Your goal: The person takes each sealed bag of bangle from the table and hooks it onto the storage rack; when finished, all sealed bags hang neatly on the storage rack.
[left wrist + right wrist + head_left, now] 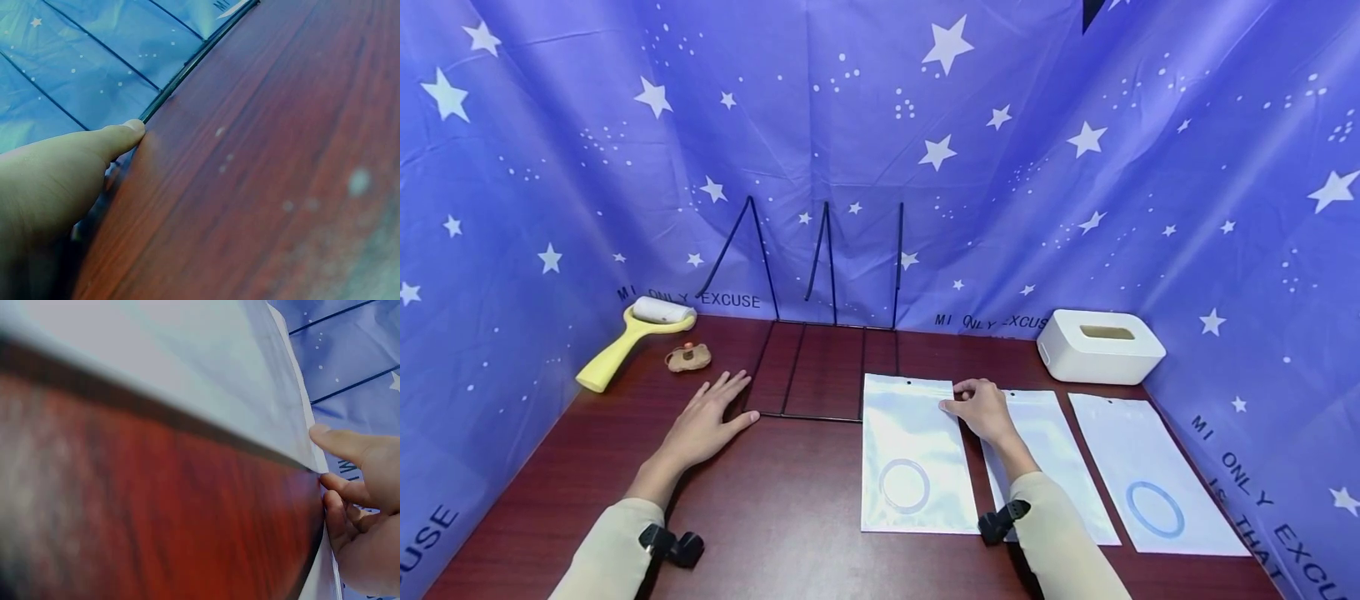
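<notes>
head view bright, mostly crisp. silvery glare on bag (917, 437), just left of right hand (988, 412) pinch. left wrist view dimmer, hazy pale spots on table (250, 125), away from left hand (50, 181). right wrist view: bag and table blurred farther from pinch.

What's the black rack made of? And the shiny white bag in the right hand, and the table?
The black rack looks like metal wire, painted or coated: its bars are thin, straight and dark. The white bag seems to be glossy plastic film, since it catches light. The table shows reddish-brown grain streaks, so maybe wood, or just a wood-look surface.
</notes>
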Action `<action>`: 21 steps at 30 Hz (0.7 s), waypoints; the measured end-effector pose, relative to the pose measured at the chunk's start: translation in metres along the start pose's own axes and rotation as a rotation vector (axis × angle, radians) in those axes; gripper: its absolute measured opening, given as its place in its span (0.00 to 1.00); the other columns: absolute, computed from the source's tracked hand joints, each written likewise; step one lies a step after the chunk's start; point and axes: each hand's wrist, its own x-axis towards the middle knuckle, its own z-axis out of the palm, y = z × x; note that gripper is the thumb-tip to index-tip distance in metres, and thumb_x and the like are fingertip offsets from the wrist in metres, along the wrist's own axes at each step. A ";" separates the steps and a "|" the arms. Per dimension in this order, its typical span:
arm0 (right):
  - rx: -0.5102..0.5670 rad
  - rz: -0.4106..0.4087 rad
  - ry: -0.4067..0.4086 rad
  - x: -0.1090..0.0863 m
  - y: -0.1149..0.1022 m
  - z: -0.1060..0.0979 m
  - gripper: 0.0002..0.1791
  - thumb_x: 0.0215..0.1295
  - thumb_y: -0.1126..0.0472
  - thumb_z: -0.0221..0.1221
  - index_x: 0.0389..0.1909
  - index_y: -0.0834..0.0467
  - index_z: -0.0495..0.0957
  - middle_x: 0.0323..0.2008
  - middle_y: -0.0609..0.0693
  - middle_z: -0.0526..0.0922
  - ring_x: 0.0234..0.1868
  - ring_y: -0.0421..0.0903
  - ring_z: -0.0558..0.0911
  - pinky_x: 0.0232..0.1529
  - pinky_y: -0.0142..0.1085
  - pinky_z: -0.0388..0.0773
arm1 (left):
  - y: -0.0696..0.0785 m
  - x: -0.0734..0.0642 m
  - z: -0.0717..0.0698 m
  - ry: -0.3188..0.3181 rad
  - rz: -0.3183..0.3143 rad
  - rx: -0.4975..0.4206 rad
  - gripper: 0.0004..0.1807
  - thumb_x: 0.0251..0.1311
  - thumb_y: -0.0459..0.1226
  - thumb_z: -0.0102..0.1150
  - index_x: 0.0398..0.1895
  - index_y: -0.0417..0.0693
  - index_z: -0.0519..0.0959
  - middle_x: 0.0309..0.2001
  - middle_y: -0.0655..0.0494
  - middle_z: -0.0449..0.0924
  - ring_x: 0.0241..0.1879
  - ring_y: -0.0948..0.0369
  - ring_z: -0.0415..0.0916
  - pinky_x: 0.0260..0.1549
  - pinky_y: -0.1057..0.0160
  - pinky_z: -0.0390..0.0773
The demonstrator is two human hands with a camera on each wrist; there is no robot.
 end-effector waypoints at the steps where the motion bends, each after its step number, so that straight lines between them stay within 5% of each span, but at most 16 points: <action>1: -0.002 0.009 -0.004 0.000 -0.001 0.000 0.20 0.59 0.56 0.74 0.47 0.64 0.85 0.41 0.57 0.82 0.41 0.49 0.78 0.45 0.43 0.77 | 0.000 0.000 0.000 0.002 0.001 0.001 0.39 0.70 0.53 0.62 0.76 0.39 0.67 0.78 0.38 0.63 0.80 0.37 0.52 0.76 0.33 0.48; 11: 0.059 0.026 0.006 0.001 -0.001 -0.003 0.10 0.63 0.59 0.70 0.34 0.62 0.83 0.29 0.52 0.81 0.30 0.46 0.76 0.33 0.35 0.72 | 0.000 0.001 0.001 0.012 0.005 0.003 0.39 0.69 0.54 0.62 0.76 0.40 0.67 0.78 0.39 0.63 0.80 0.37 0.53 0.77 0.33 0.48; 21: 0.086 -0.092 -0.065 -0.005 -0.007 -0.020 0.07 0.71 0.58 0.65 0.37 0.59 0.84 0.37 0.53 0.86 0.33 0.44 0.76 0.35 0.35 0.73 | -0.002 0.001 0.001 0.008 0.002 0.005 0.40 0.69 0.54 0.62 0.76 0.41 0.67 0.78 0.39 0.63 0.80 0.37 0.53 0.77 0.33 0.48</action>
